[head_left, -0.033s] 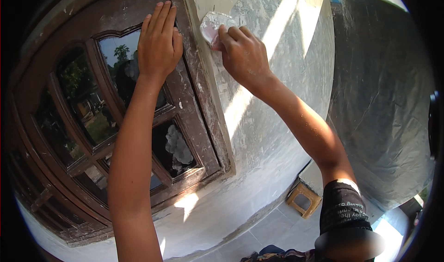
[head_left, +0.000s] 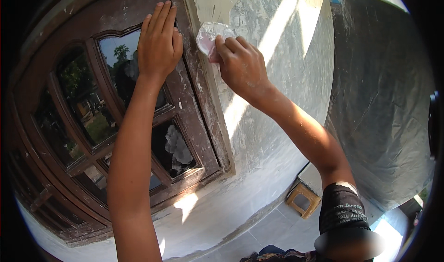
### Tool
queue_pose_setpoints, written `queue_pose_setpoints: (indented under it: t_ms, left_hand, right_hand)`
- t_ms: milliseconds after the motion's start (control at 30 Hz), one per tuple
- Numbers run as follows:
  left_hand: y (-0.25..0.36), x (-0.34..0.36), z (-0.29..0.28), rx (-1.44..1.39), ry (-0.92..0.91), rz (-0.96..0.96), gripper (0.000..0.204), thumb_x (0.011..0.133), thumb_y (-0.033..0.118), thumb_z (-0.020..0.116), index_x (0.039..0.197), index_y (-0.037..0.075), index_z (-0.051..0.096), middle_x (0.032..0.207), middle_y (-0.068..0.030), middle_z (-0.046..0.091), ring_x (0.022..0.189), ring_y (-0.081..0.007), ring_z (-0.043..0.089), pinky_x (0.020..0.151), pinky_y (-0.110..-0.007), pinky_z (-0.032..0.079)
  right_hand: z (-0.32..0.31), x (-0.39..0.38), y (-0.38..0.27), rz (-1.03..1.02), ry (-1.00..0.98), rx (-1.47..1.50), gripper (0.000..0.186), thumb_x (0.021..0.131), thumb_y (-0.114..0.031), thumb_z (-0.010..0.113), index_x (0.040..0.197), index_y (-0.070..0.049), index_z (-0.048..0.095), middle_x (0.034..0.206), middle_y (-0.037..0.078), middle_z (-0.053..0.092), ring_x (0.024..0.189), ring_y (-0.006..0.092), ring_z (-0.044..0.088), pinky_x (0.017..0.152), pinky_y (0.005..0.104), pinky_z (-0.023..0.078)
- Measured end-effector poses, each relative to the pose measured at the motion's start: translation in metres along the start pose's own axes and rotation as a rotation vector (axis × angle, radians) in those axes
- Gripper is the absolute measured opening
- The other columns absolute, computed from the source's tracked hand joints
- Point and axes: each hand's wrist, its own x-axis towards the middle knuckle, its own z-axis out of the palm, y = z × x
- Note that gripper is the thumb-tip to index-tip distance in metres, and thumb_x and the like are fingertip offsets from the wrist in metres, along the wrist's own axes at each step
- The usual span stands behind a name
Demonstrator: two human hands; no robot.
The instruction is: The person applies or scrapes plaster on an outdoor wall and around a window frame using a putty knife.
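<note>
My left hand (head_left: 158, 49) lies flat on the brown wooden window frame (head_left: 185, 91), its fingers stretched upward. To the right of it, my right hand (head_left: 244, 67) pinches a flat, pinkish putty scraper (head_left: 210, 42) smeared with whitish paste. The scraper is against the plastered wall (head_left: 263, 118), close beside the window frame's right edge. Patchy grey and white coats cover this wall. My fingers hide the scraper's lower right part.
Dark glass panes (head_left: 88, 100) sit in the window, one with a pale cloudy patch. A dark plastic sheet (head_left: 379, 95) hangs at the right. Below, a small yellowish-brown stool (head_left: 303, 200) stands on the tiled floor (head_left: 273, 229) by the wall.
My right hand has slid a little down the wall and slightly left with the scraper in it. The left hand stays where it was on the window frame.
</note>
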Motion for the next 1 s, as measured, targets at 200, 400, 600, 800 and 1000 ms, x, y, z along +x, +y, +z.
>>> queue_pose_setpoints:
  t_ms: [200,400,600,800,1000]
  left_hand:
    - [-0.001,0.001,-0.004,0.022,0.022,0.025,0.047,0.095,0.014,0.048,0.138,-0.001,0.056,0.147,-0.0173,0.054,0.142,-0.0299,0.044,0.12,-0.046,0.031]
    - [0.001,0.002,0.0,0.025,0.031,0.027,0.046,0.095,0.015,0.049,0.138,-0.001,0.057,0.146,-0.0168,0.054,0.142,-0.0296,0.045,0.12,-0.045,0.031]
    - [-0.001,-0.001,-0.004,0.031,0.015,0.019,0.045,0.096,0.015,0.049,0.137,0.0,0.057,0.147,-0.0161,0.054,0.142,-0.0291,0.044,0.12,-0.045,0.031]
    - [0.002,0.003,-0.002,0.015,0.032,0.027,0.046,0.096,0.015,0.047,0.138,0.0,0.056,0.147,-0.0158,0.054,0.142,-0.0286,0.044,0.12,-0.045,0.03]
    - [0.0,0.0,0.0,0.032,0.019,0.01,0.046,0.095,0.014,0.048,0.138,0.0,0.057,0.147,-0.0159,0.054,0.143,-0.0287,0.043,0.12,-0.045,0.03]
  right_hand:
    - [-0.041,0.038,-0.007,0.21,0.034,0.524,0.023,0.078,0.0,0.064,0.099,0.005,0.07,0.078,0.018,0.061,0.076,0.0353,0.065,0.066,0.0436,0.05]
    - [0.0,0.057,0.039,-0.041,0.198,0.01,0.025,0.083,-0.006,0.069,0.108,-0.003,0.071,0.088,0.01,0.066,0.088,0.0261,0.066,0.07,0.0411,0.055]
    - [0.001,-0.006,-0.013,-0.104,0.02,0.084,0.042,0.077,-0.011,0.076,0.117,0.002,0.068,0.087,0.007,0.063,0.09,0.0238,0.062,0.079,0.0379,0.053]
    - [-0.009,0.047,0.017,-0.019,0.213,0.127,0.036,0.079,-0.003,0.074,0.115,-0.001,0.07,0.084,0.008,0.064,0.083,0.0258,0.064,0.069,0.0402,0.054]
    - [0.012,0.002,0.008,-0.055,0.041,0.016,0.037,0.082,-0.014,0.072,0.114,0.004,0.068,0.088,0.008,0.066,0.09,0.0246,0.065,0.078,0.0381,0.054]
